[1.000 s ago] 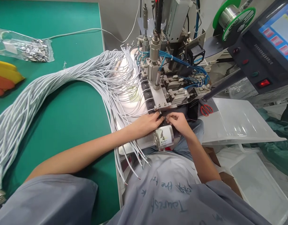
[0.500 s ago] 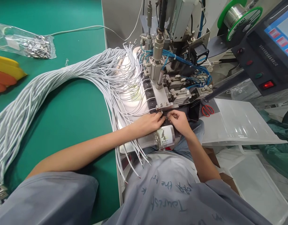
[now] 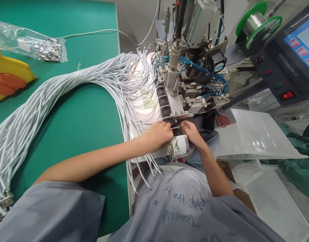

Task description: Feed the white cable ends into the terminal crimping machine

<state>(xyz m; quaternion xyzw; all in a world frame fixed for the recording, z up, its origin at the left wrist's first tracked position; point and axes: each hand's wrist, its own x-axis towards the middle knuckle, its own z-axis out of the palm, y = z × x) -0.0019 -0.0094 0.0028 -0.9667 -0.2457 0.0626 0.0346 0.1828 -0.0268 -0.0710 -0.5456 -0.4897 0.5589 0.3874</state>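
My left hand [image 3: 161, 135] is closed at the front of the machine's black track [image 3: 167, 109], with a short length of white cable [image 3: 174, 127] coming out past its fingers. The cable runs toward my right hand [image 3: 192, 132], whose thumb and fingers pinch near the cable's end. A small metal piece [image 3: 180, 127] shows at those fingertips; its exact kind is too small to tell. Several other white cables lie across the track above my hands. A large bundle of white cables [image 3: 69, 80] passes left of my left hand.
Metal cylinders and a press block [image 3: 176, 104] stand just beyond my hands. A labelled clear container [image 3: 179, 147] sits below them. To the right are a phone [image 3: 208, 121], red-handled scissors [image 3: 223, 121], a solder wire spool [image 3: 255, 25] and a control panel [image 3: 277, 72]. A bag of metal parts [image 3: 48, 48] lies on the green table [image 3: 81, 114].
My hands have drawn slightly apart, so the cable between them and the small metal piece now show. The whole view has shifted slightly.
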